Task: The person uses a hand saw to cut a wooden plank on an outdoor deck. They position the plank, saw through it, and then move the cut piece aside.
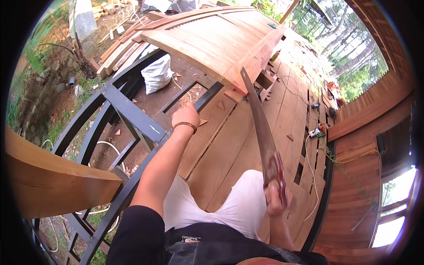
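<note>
My left hand (185, 118), with a beaded bracelet at its wrist, is closed on the black metal frame (130, 112) left of center. My right hand (276, 196) grips the red-brown handle of a handsaw (258, 119) at lower right. The blade runs up and away, its tip at the near right corner of a large pale wooden deck panel (203, 42); whether it touches the wood I cannot tell. A reddish offcut piece (234, 96) lies below that corner, beside the end of the black bar.
A curved wooden beam (62, 176) crosses the lower left. A white sack (156, 75) and stacked planks (117, 57) are beyond the frame. Cords and power plugs (316, 132) lie on the gapped plank floor (243, 154). A wooden wall (353, 185) stands at the right.
</note>
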Demonstrator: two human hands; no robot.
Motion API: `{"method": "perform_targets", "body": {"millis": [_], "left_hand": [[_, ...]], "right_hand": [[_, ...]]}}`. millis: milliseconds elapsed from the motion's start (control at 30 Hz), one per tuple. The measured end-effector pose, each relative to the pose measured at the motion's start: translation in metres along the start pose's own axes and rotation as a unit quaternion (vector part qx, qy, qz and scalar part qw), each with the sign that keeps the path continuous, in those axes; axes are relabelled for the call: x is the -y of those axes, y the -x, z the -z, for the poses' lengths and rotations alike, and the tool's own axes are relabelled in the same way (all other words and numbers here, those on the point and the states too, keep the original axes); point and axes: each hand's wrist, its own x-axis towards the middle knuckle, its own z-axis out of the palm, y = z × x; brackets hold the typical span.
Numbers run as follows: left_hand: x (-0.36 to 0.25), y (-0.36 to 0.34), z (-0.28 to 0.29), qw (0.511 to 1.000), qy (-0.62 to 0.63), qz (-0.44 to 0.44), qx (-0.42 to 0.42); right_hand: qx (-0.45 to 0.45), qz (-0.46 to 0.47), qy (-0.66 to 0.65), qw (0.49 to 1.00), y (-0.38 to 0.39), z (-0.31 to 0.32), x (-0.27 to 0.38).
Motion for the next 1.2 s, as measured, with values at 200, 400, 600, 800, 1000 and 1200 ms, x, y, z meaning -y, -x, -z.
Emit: {"method": "perform_targets", "body": {"millis": [200,400,600,800,1000,1200], "left_hand": [[-0.011,0.004,-0.003,0.999,-0.002,-0.046,-0.002],[0.001,-0.002,-0.001,1.000,0.014,0.007,0.010],[-0.010,0.004,0.002,0.999,0.031,-0.030,0.033],[-0.005,0.006,0.006,0.999,0.034,-0.009,0.022],[-0.013,0.008,0.007,0.999,0.015,-0.031,0.026],[0.003,0.010,0.006,1.000,0.016,-0.019,0.016]], "right_hand": [[-0.034,0.041,0.011,0.999,-0.090,-0.046,0.014],[-0.012,0.011,0.019,1.000,-0.025,-0.010,-0.012],[-0.020,0.021,0.007,1.000,-0.104,-0.047,0.017],[-0.010,-0.001,0.002,1.000,0.048,0.029,0.002],[-0.038,0.021,0.022,0.999,-0.104,-0.051,0.010],[0.063,0.017,-0.021,0.998,0.052,0.031,0.004]]}}
